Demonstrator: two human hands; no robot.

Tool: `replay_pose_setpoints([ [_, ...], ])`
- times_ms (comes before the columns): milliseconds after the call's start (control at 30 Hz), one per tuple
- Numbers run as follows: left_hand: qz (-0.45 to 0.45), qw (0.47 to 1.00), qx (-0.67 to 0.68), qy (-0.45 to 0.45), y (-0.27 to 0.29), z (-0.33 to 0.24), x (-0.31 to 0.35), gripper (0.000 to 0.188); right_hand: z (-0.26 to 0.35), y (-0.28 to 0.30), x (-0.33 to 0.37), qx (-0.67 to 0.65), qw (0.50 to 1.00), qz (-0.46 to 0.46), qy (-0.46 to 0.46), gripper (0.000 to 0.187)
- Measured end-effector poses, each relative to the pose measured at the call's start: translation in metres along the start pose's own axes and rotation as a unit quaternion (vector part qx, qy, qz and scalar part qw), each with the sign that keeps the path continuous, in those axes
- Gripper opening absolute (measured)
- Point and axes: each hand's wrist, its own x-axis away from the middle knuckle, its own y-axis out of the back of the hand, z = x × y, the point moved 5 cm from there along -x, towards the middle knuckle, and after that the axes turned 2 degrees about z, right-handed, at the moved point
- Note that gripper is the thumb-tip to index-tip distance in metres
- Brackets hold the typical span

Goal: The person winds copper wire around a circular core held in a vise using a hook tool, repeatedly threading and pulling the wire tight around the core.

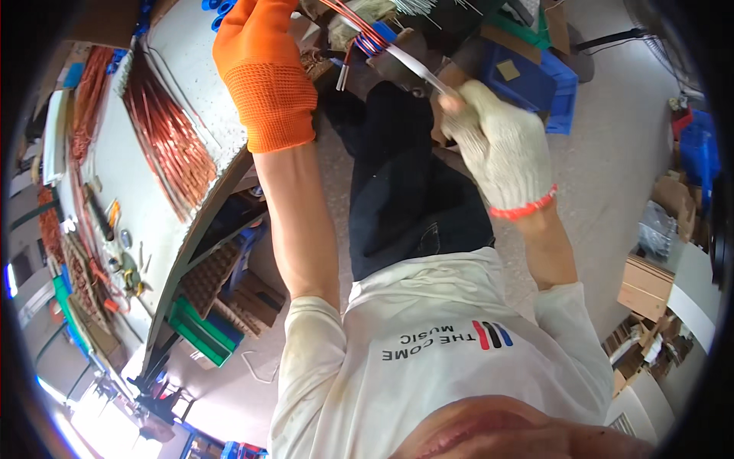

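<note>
My left hand (265, 84), in an orange knit glove, reaches up over the bench edge. Its fingers look curled, but the picture's top edge cuts them off, and what they hold is hidden. Red wires (348, 14) run down from the top beside it to a bundle wound with red and blue wire (371, 40). From this bundle a white sleeve (409, 61) slants down to the right, ending in a thin tip. My right hand (501, 145), in a white knit glove with a red cuff, is closed on that tip. Short wire ends (343, 76) hang from the bundle.
On the left, the white bench (115, 187) carries a fan of copper-red wires (172, 138) and several hand tools (122, 260). Beneath it is a green bin (202, 330). A blue crate (524, 80) stands beyond my right hand, and cardboard boxes (646, 287) lie at the right.
</note>
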Motion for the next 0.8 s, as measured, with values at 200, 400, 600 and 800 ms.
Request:
replay_pose_setpoints([
  [200,0.007,0.996,-0.079,0.029,-0.005,-0.004,-0.002,0.026,-0.017,0.003,-0.009,-0.159,0.985,-0.019,0.068,0.038],
  [400,-0.002,0.998,-0.064,0.018,-0.01,-0.002,0.006,0.032,-0.031,-0.032,0.033,-0.384,0.915,0.115,-0.049,0.029],
  [600,0.049,0.982,-0.169,-0.066,-0.022,-0.035,0.004,0.032,-0.114,0.028,0.182,-0.323,0.871,0.235,-0.286,0.05],
  [800,-0.04,0.987,-0.141,-0.07,-0.021,-0.023,0.012,0.03,-0.052,0.013,0.065,-0.019,0.995,0.042,-0.092,0.043],
])
